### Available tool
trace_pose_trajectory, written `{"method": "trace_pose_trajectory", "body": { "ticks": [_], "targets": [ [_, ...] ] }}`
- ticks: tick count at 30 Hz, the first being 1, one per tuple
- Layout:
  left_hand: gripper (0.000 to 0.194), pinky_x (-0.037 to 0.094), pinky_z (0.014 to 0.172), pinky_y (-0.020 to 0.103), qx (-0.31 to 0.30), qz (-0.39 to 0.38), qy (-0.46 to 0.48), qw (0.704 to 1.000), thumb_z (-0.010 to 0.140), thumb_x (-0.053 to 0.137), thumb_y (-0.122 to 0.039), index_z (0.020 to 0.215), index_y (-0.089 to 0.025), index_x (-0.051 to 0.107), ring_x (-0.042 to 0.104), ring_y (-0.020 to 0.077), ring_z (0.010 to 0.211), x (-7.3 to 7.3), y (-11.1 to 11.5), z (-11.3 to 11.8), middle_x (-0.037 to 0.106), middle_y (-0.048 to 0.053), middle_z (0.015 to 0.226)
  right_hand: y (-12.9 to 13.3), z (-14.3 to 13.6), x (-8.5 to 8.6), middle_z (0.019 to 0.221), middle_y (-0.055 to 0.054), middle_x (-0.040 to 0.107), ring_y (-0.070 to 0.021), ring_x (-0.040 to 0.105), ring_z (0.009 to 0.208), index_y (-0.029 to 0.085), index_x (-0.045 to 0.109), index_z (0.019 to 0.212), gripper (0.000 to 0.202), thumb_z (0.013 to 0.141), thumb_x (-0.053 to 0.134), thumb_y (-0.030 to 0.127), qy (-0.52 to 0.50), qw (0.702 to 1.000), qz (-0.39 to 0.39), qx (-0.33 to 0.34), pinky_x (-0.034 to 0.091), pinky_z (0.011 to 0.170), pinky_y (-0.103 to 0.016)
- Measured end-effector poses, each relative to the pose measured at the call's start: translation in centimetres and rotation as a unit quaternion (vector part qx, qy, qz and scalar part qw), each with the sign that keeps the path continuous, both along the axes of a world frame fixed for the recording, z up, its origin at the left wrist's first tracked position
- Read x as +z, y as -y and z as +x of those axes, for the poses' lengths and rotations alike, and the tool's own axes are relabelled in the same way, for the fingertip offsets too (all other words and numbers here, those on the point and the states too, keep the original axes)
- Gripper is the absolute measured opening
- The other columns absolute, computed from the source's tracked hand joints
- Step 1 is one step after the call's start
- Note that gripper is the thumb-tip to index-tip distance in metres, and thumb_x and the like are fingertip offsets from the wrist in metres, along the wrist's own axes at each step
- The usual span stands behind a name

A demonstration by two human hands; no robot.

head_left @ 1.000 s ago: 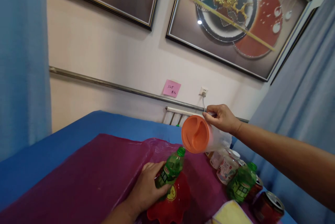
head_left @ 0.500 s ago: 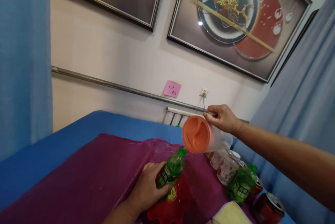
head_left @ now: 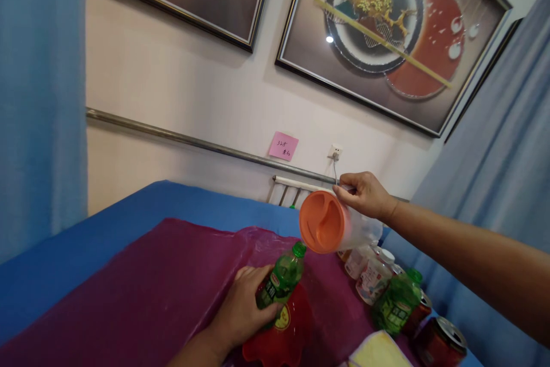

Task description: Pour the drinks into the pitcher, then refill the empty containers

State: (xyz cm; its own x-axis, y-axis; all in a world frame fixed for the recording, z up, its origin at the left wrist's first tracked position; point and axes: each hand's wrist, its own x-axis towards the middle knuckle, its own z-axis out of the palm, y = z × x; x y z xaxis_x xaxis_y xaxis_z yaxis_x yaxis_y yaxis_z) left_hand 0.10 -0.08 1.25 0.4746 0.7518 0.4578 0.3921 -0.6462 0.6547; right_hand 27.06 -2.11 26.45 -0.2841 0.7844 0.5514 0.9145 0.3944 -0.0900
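My left hand (head_left: 249, 307) is wrapped round a green plastic bottle (head_left: 283, 278), which leans to the right over a red scalloped dish (head_left: 279, 347). The bottle's green neck points up and shows no separate cap that I can make out. My right hand (head_left: 365, 192) grips the handle of a clear pitcher (head_left: 358, 229) with an orange lid (head_left: 322, 222). The pitcher lies tipped on its side, its lid facing left, just above and right of the bottle's mouth. Whether liquid is running between them cannot be made out.
Along the right edge stand a second green bottle (head_left: 397, 301), a clear labelled jar (head_left: 373, 278) and drink cans (head_left: 442, 341). A yellow cloth (head_left: 380, 350) lies at the bottom. Purple plastic sheeting (head_left: 141, 287) covers the blue table (head_left: 172, 195). A metal rail (head_left: 193, 142) runs along the wall.
Almost nothing differs. A thin stream near the lid's edge at the bottle mouth, faintly visible before, no longer shows; both hands hold their positions.
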Motion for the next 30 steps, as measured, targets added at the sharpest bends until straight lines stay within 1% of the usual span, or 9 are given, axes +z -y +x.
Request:
{"method": "trace_pose_trajectory", "body": {
  "ticks": [4,8,12,16,20,24,30],
  "targets": [
    [0.055,0.046,0.093,0.041,0.000,-0.007,0.002,1.000,0.067,0.079,-0.027,0.121,-0.024,0.068,0.065,0.0285,0.099,0.10,0.02,0.04,0.075,0.006,0.106,-0.10,0.03,0.00,0.053,0.005,0.033,-0.0103,0.030,0.051,0.023,0.037,0.056,0.040,0.085,0.052,0.047,0.006,1.000,-0.001,-0.001,0.025,0.051,-0.027],
    [0.053,0.045,0.092,0.041,-0.006,-0.018,-0.002,1.000,0.068,0.078,-0.025,0.120,-0.024,0.068,0.065,0.0284,0.099,0.21,0.11,0.05,0.074,0.006,0.106,-0.15,-0.04,0.06,0.053,0.005,0.034,-0.0104,0.030,0.052,0.023,0.037,0.057,0.040,0.085,0.051,0.047,0.014,1.000,0.002,0.001,0.025,0.051,-0.027],
    [0.054,0.044,0.095,0.043,-0.011,-0.019,-0.003,1.000,0.069,0.078,-0.025,0.122,-0.023,0.066,0.064,0.0289,0.101,0.21,0.16,0.03,0.074,0.007,0.110,-0.10,-0.06,0.17,0.052,0.005,0.033,-0.0103,0.029,0.051,0.024,0.036,0.056,0.040,0.085,0.052,0.046,0.014,1.000,0.004,0.003,0.024,0.051,-0.027],
    [0.053,0.044,0.093,0.042,-0.015,-0.026,-0.007,1.000,0.069,0.078,-0.025,0.121,-0.022,0.066,0.064,0.0285,0.100,0.20,0.18,0.00,0.073,0.007,0.108,-0.01,-0.04,0.21,0.052,0.005,0.034,-0.0104,0.030,0.052,0.024,0.036,0.056,0.039,0.084,0.052,0.046,0.007,1.000,0.008,0.001,0.024,0.051,-0.027],
    [0.050,0.044,0.093,0.041,-0.013,-0.018,-0.004,1.000,0.070,0.077,-0.025,0.119,-0.023,0.067,0.064,0.0281,0.100,0.06,0.09,-0.03,0.073,0.006,0.108,0.00,-0.02,0.18,0.053,0.005,0.034,-0.0105,0.030,0.052,0.024,0.037,0.057,0.038,0.085,0.052,0.046,0.006,1.000,0.006,0.002,0.024,0.052,-0.027],
    [0.053,0.044,0.092,0.041,-0.009,-0.014,-0.004,1.000,0.069,0.079,-0.026,0.120,-0.022,0.067,0.064,0.0284,0.098,-0.18,-0.05,0.02,0.073,0.006,0.106,-0.01,0.03,0.20,0.053,0.005,0.034,-0.0104,0.030,0.052,0.024,0.037,0.057,0.038,0.084,0.052,0.045,0.003,1.000,0.002,0.002,0.025,0.051,-0.027],
    [0.051,0.044,0.092,0.042,-0.012,-0.013,-0.007,1.000,0.070,0.079,-0.026,0.119,-0.022,0.067,0.064,0.0287,0.100,-0.25,-0.10,0.02,0.073,0.007,0.108,0.10,0.08,0.34,0.053,0.005,0.032,-0.0099,0.030,0.051,0.024,0.036,0.057,0.039,0.085,0.052,0.046,0.001,1.000,0.003,0.010,0.025,0.051,-0.027]
  ]
}}
